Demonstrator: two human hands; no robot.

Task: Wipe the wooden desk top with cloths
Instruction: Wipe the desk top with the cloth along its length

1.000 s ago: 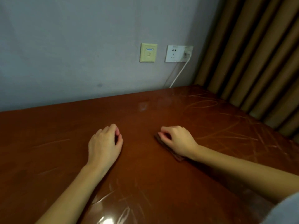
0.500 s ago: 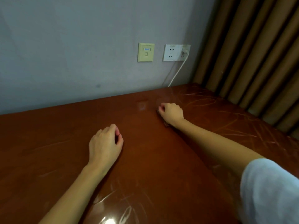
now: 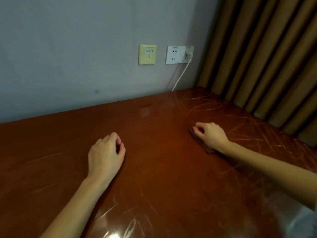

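Note:
The wooden desk top point(image 3: 163, 170) is reddish brown, glossy and scratched, and fills the lower view. My right hand point(image 3: 211, 135) presses flat on a small dark brown cloth point(image 3: 206, 148) at the right of the desk; only the cloth's edge shows under my palm and fingers. My left hand point(image 3: 105, 154) rests on the desk's middle, knuckles up, fingers loosely curled under, with nothing visible in it.
A grey wall point(image 3: 68, 57) runs along the desk's far edge, with a yellowish plate point(image 3: 147, 54) and a white socket point(image 3: 179, 54) whose white cable point(image 3: 181, 76) drops behind the desk. Brown curtains point(image 3: 265, 57) hang along the right side.
My right hand slid with the cloth out toward the wall, then came back toward me and further right. My left hand stayed in place.

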